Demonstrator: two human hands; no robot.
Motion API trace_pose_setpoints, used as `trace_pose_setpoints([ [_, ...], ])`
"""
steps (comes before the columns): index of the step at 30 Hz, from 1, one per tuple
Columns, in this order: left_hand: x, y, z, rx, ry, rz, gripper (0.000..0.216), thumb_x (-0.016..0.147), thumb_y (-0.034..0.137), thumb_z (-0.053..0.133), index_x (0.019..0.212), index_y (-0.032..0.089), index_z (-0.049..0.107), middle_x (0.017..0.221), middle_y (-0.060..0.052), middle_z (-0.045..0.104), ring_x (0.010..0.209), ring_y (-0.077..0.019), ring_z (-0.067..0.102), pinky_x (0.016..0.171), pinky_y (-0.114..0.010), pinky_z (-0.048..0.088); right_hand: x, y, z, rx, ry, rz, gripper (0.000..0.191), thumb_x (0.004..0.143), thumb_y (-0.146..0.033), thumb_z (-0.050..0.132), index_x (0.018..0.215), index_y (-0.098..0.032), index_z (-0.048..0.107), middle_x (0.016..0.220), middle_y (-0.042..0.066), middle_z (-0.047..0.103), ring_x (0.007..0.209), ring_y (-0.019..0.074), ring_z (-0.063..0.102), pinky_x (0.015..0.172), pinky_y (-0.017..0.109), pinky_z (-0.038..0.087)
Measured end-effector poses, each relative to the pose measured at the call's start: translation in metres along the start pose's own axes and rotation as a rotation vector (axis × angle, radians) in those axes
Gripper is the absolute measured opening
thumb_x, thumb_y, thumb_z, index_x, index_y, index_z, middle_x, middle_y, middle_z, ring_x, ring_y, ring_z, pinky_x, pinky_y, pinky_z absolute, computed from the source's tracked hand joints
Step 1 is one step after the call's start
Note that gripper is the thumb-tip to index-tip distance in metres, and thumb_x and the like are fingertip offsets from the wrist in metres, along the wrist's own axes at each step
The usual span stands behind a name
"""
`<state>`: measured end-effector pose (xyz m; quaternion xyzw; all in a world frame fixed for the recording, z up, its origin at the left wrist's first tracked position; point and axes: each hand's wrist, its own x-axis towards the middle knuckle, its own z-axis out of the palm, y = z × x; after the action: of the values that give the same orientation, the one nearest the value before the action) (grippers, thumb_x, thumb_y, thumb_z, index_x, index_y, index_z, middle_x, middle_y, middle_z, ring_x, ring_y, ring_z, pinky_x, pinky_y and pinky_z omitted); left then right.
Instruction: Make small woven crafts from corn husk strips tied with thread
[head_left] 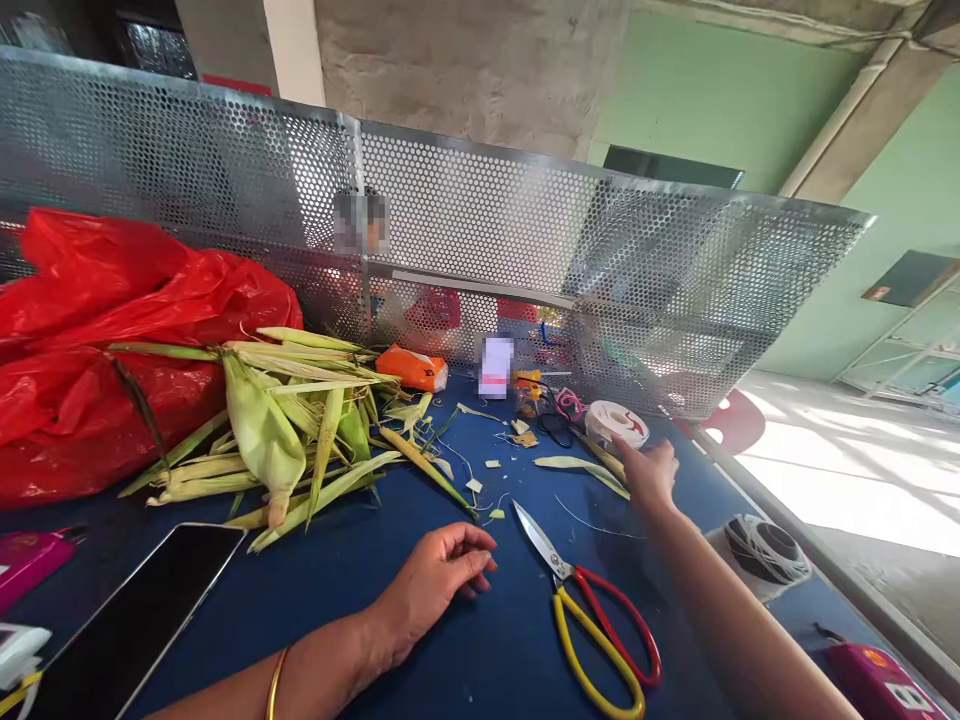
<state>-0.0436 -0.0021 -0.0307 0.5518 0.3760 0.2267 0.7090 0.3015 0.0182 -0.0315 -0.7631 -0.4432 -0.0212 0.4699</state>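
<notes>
My left hand is held over the blue table, its fingers loosely curled with the thumb close to them; nothing shows in it. My right hand is stretched forward at the right, fingers apart, with the nearest finger at the edge of a white roll. Whether it touches the roll I cannot tell. Between my two arms lie scissors, slightly apart at the blades, with one yellow and one red handle. A pile of green corn husks sits to the left, beyond my left hand.
A large red plastic bag is at the left, near a dark tablet. An orange tissue pack and a lit phone stand before a perforated metal screen. A string spool is at right. Behind the screen is a person.
</notes>
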Motion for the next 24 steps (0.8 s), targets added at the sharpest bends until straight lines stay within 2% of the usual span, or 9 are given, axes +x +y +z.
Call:
trace_pose_setpoints([
  [2, 0.001, 0.000, 0.000, 0.004, -0.005, 0.002, 0.029, 0.076, 0.039, 0.066, 0.092, 0.016, 0.064, 0.085, -0.005, 0.067, 0.072, -0.0144, 0.060, 0.068, -0.028, 0.045, 0.008, -0.001, 0.003, -0.161, 0.069, 0.176, 0.101, 0.072, -0.060, 0.067, 0.148, -0.008, 0.024, 0.139, 0.031, 0.039, 0.126, 0.0451, 0.044, 0.097, 0.055, 0.040],
  [3, 0.001, -0.001, 0.000, 0.005, -0.007, 0.003, 0.029, 0.075, 0.039, 0.066, 0.092, 0.016, 0.064, 0.085, -0.005, 0.067, 0.072, -0.0144, 0.060, 0.068, -0.028, 0.045, 0.013, -0.001, 0.005, -0.242, 0.052, 0.219, 0.108, 0.066, -0.059, 0.073, 0.148, -0.008, 0.024, 0.140, 0.030, 0.038, 0.129, 0.0451, 0.041, 0.100, 0.054, 0.038],
  [4, 0.002, -0.001, 0.000, 0.007, -0.011, 0.003, 0.030, 0.075, 0.040, 0.066, 0.092, 0.015, 0.064, 0.085, -0.005, 0.067, 0.072, -0.0144, 0.060, 0.068, -0.028, 0.045, 0.020, -0.001, 0.006, -0.390, -0.019, 0.260, 0.110, 0.064, -0.060, 0.073, 0.148, -0.009, 0.023, 0.141, 0.028, 0.038, 0.131, 0.0431, 0.040, 0.102, 0.050, 0.037],
  [7, 0.004, -0.004, -0.002, 0.003, -0.029, 0.003, 0.032, 0.074, 0.040, 0.067, 0.093, 0.015, 0.063, 0.085, -0.005, 0.067, 0.071, -0.0144, 0.060, 0.068, -0.028, 0.045, 0.037, 0.002, 0.013, -0.512, -0.100, 0.332, 0.104, 0.062, -0.056, 0.074, 0.142, -0.007, 0.032, 0.135, 0.029, 0.043, 0.124, 0.0432, 0.048, 0.099, 0.049, 0.040],
  [12, 0.006, -0.009, -0.003, 0.008, -0.033, -0.011, 0.032, 0.074, 0.040, 0.067, 0.092, 0.014, 0.062, 0.083, -0.005, 0.067, 0.068, -0.0135, 0.059, 0.066, -0.028, 0.044, 0.049, 0.008, 0.036, -0.534, -0.171, 0.254, 0.083, 0.074, -0.056, 0.066, 0.138, -0.011, 0.039, 0.132, 0.024, 0.047, 0.112, 0.0353, 0.060, 0.093, 0.041, 0.045],
  [15, 0.007, -0.011, -0.002, 0.009, -0.029, -0.016, 0.033, 0.073, 0.041, 0.067, 0.092, 0.014, 0.062, 0.083, -0.005, 0.066, 0.068, -0.0131, 0.059, 0.065, -0.027, 0.044, 0.059, 0.007, 0.055, -0.575, -0.144, 0.225, 0.076, 0.082, -0.052, 0.060, 0.139, -0.008, 0.036, 0.135, 0.028, 0.042, 0.112, 0.0365, 0.060, 0.091, 0.042, 0.047],
  [18, 0.008, -0.012, -0.002, -0.014, -0.042, -0.028, 0.036, 0.071, 0.044, 0.069, 0.092, 0.014, 0.061, 0.082, -0.005, 0.066, 0.066, -0.0130, 0.058, 0.064, -0.027, 0.043, 0.071, 0.005, 0.068, -0.619, -0.144, 0.209, 0.075, 0.083, -0.048, 0.061, 0.140, -0.006, 0.034, 0.135, 0.031, 0.041, 0.111, 0.0379, 0.061, 0.090, 0.043, 0.047],
  [21, 0.008, -0.012, -0.003, -0.005, -0.053, -0.032, 0.038, 0.071, 0.045, 0.069, 0.092, 0.015, 0.060, 0.083, -0.005, 0.066, 0.067, -0.0132, 0.058, 0.065, -0.027, 0.044, 0.076, 0.006, 0.065, -0.663, -0.171, 0.175, 0.084, 0.080, -0.052, 0.066, 0.141, -0.004, 0.033, 0.134, 0.034, 0.042, 0.111, 0.0399, 0.061, 0.089, 0.044, 0.047],
  [24, 0.006, -0.010, -0.004, 0.039, -0.051, -0.014, 0.036, 0.075, 0.044, 0.066, 0.094, 0.014, 0.061, 0.084, -0.005, 0.066, 0.071, -0.0134, 0.058, 0.070, -0.028, 0.045, 0.070, 0.004, 0.049, -0.706, -0.178, 0.114, 0.091, 0.077, -0.053, 0.067, 0.144, -0.003, 0.030, 0.139, 0.037, 0.037, 0.114, 0.0415, 0.059, 0.090, 0.047, 0.046],
])
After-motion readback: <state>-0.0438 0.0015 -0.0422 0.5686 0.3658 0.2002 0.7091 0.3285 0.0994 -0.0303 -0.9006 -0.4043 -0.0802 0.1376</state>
